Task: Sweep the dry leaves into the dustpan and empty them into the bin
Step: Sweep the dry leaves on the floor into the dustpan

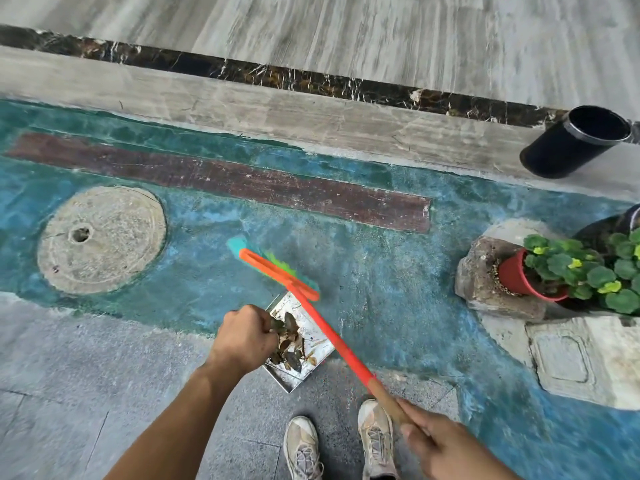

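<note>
A person holds a broom and a dustpan with dry leaves in it.
The left hand curls at the dustpan's left edge, likely round its hidden handle. The right hand grips the broom's stick, near right. The black bin stands far right.

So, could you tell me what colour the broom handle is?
Orange broom handle, brownish at the gripped end; head view.

Only one view here — a wide-angle head cam looking steeply down and a little forward, left hand and right hand close in at the bottom, shoes straight below, stone ledge farther off up top.
</note>
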`<control>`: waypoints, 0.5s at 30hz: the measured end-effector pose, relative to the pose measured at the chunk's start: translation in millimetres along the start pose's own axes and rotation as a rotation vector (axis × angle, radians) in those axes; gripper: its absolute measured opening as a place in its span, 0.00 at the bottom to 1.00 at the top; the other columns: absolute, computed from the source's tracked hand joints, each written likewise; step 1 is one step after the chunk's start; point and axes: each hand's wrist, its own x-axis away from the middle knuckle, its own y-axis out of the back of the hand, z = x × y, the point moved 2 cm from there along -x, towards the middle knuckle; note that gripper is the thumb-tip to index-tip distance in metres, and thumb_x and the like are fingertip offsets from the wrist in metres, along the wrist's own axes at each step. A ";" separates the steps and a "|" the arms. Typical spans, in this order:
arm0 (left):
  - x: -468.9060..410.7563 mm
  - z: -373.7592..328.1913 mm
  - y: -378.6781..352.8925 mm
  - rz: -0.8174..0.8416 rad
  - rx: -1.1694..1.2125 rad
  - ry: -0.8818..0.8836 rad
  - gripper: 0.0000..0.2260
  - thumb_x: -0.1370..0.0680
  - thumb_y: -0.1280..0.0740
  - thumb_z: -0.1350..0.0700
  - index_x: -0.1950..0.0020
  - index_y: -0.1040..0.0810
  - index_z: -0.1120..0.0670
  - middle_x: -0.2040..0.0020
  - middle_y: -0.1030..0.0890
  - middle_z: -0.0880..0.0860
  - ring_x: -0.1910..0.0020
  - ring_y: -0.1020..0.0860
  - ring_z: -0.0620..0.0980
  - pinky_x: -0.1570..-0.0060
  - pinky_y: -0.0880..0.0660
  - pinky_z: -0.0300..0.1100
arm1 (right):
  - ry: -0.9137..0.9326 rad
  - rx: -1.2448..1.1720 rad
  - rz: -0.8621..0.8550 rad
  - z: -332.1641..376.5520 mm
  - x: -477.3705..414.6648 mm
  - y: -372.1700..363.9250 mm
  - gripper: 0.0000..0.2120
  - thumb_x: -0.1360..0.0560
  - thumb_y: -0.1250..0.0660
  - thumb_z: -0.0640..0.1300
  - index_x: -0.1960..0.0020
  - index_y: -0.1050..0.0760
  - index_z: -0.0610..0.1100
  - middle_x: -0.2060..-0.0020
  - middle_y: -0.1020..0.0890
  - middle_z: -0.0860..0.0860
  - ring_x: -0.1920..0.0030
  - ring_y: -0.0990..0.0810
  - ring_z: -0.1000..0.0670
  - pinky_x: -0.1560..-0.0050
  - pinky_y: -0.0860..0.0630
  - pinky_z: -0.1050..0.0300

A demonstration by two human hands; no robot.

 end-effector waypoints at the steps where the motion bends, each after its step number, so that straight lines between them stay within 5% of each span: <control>1: 1.3 2.5 2.8 -0.008 -0.006 0.009 0.13 0.37 0.39 0.64 0.79 0.38 0.55 0.78 0.41 0.50 0.55 0.27 0.67 0.69 0.42 0.43 | 0.015 0.020 -0.050 5.8 -8.9 9.2 0.22 0.21 0.42 0.60 0.31 0.44 0.78 0.54 0.15 0.58 0.60 0.16 0.60 0.59 0.22 0.69; 3: 3.2 6.1 9.7 -0.026 -0.003 0.032 0.12 0.37 0.40 0.65 0.80 0.35 0.55 0.78 0.42 0.49 0.60 0.33 0.68 0.72 0.43 0.45 | 0.066 0.106 -0.114 32.0 -41.8 26.7 0.22 0.21 0.44 0.56 0.32 0.44 0.76 0.67 0.19 0.53 0.76 0.23 0.56 0.77 0.28 0.66; 5: 3.2 10.3 13.3 -0.056 0.011 0.052 0.13 0.37 0.40 0.64 0.80 0.32 0.52 0.78 0.44 0.51 0.64 0.40 0.63 0.75 0.42 0.45 | 0.102 0.234 -0.167 58.5 -91.0 42.4 0.20 0.20 0.46 0.52 0.31 0.41 0.71 0.69 0.23 0.53 0.79 0.25 0.53 0.81 0.30 0.63; 8: -2.7 20.7 12.8 -0.099 -0.011 0.091 0.13 0.36 0.39 0.64 0.80 0.38 0.56 0.72 0.37 0.62 0.59 0.35 0.68 0.71 0.42 0.45 | 0.087 0.352 -0.173 93.3 -151.7 50.3 0.20 0.19 0.47 0.48 0.29 0.37 0.61 0.65 0.25 0.50 0.81 0.24 0.51 0.83 0.30 0.62; 10: -9.6 30.4 15.5 -0.109 -0.018 0.107 0.13 0.37 0.39 0.64 0.79 0.39 0.56 0.76 0.43 0.56 0.64 0.39 0.64 0.74 0.42 0.45 | 0.038 0.414 -0.145 101.2 -172.2 45.8 0.19 0.20 0.47 0.45 0.30 0.35 0.53 0.62 0.24 0.48 0.83 0.25 0.53 0.83 0.29 0.62; 15: -19.9 48.0 22.4 -0.110 -0.026 0.136 0.11 0.38 0.38 0.64 0.78 0.38 0.58 0.75 0.42 0.54 0.65 0.42 0.57 0.72 0.38 0.45 | -0.002 0.410 0.030 65.8 -133.5 -1.2 0.28 0.20 0.45 0.41 0.23 0.45 0.60 0.48 0.21 0.45 0.71 0.21 0.52 0.73 0.23 0.59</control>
